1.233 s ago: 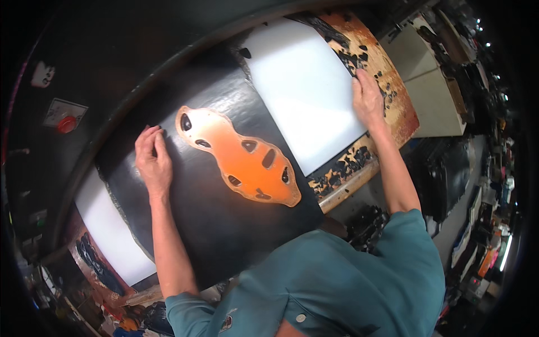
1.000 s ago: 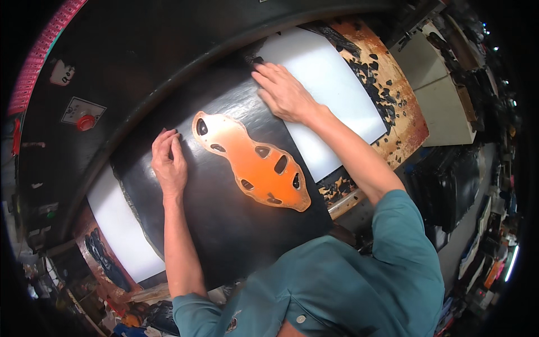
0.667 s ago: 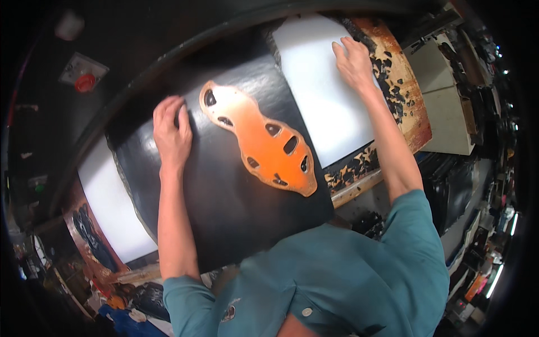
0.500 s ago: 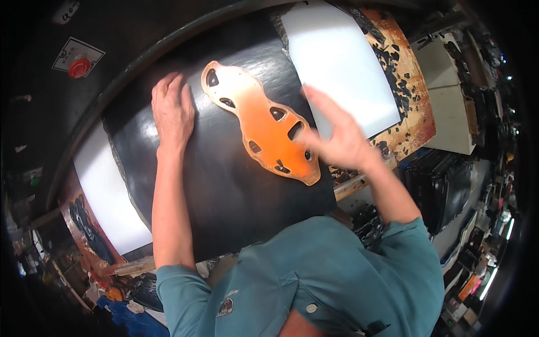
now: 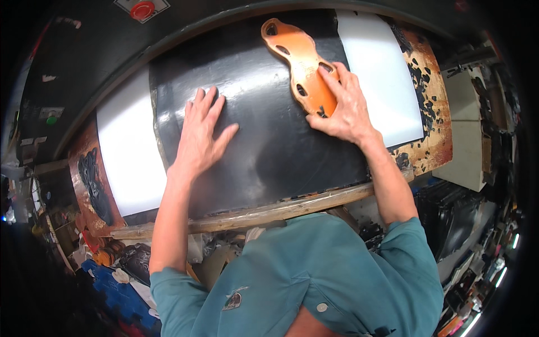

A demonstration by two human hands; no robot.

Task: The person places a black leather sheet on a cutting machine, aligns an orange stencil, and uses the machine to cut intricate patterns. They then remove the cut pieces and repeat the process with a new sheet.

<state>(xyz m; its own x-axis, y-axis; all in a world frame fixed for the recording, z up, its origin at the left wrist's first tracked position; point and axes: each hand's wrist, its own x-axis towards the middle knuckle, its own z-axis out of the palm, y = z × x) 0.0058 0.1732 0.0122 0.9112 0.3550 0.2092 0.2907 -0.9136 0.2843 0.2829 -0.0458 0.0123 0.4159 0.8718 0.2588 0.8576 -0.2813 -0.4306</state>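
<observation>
A black rubber-like sheet [image 5: 252, 151] lies across a white board. On its far right part rests an orange, sole-shaped cutting die [image 5: 303, 56] with a wavy outline and several holes through it. My right hand [image 5: 348, 109] grips the die's near end, thumb at its near edge and fingers over its right side. That hand hides part of the die. My left hand [image 5: 203, 132] lies on the sheet to the left, fingers stretched out and thumb spread, holding nothing.
White board shows at the left [image 5: 126, 140] and right [image 5: 382, 78] of the sheet. Small black scraps [image 5: 421, 84] litter the worn right board. A dark machine beam [image 5: 196, 22] with a red button [image 5: 142, 9] spans the far side. A wooden rail [image 5: 281, 210] edges the front.
The die has moved away from me and to the right on the sheet. My right hand has taken hold of it. My left hand has shifted right and nearer, with its fingers spreading.
</observation>
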